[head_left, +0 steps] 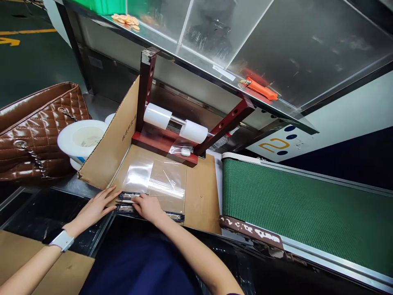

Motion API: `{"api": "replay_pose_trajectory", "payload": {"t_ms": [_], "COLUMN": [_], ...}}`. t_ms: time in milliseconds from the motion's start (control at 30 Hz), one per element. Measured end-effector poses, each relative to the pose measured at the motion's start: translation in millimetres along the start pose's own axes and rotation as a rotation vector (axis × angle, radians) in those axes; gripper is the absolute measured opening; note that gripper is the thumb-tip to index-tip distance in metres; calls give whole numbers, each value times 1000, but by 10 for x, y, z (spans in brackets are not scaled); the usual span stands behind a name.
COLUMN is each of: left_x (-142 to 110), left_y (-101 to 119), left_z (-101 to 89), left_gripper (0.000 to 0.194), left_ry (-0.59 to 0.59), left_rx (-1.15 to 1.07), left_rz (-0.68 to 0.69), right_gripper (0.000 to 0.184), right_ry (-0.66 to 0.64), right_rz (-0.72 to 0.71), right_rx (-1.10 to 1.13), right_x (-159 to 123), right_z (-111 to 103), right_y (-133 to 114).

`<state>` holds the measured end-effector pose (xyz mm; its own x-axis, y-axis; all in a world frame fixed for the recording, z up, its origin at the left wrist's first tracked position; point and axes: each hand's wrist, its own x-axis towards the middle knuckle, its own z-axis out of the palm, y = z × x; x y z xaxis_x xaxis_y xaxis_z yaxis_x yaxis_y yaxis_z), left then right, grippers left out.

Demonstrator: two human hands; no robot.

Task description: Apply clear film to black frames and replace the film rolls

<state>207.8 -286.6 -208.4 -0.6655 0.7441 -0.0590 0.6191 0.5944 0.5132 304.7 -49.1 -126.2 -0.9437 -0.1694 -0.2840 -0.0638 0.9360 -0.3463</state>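
Two narrow dark frames with clear or metallic middles lie side by side on a cardboard sheet before me: an upper dark frame and a lower dark frame. My left hand rests at their left ends, fingers stretched out and apart. From the curled fingers of my right hand a thin pale stick points left between the frames; its exact kind is unclear. Another dark strip shows beneath my right wrist. Clear plastic film lies just beyond the hands.
Behind the film stands a dark red stand carrying two white film rolls. An upright cardboard flap, a white spool and a brown quilted bag are leftward. A green conveyor belt runs at right. Overhead, a metal shelf holds an orange-handled tool.
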Motion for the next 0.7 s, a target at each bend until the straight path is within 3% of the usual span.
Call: {"api": "replay_pose_trajectory", "payload": {"t_ms": [700], "left_x": [-5], "left_y": [1], "left_z": [-21], "left_gripper": [53], "left_ry": [-2], "left_rx": [105], "left_rz": [26], "right_gripper": [28], "right_ry": [-90], "right_rz": [27], "right_rx": [-43], "right_x": [-167], "right_z": [-57], "right_y": [286]}}
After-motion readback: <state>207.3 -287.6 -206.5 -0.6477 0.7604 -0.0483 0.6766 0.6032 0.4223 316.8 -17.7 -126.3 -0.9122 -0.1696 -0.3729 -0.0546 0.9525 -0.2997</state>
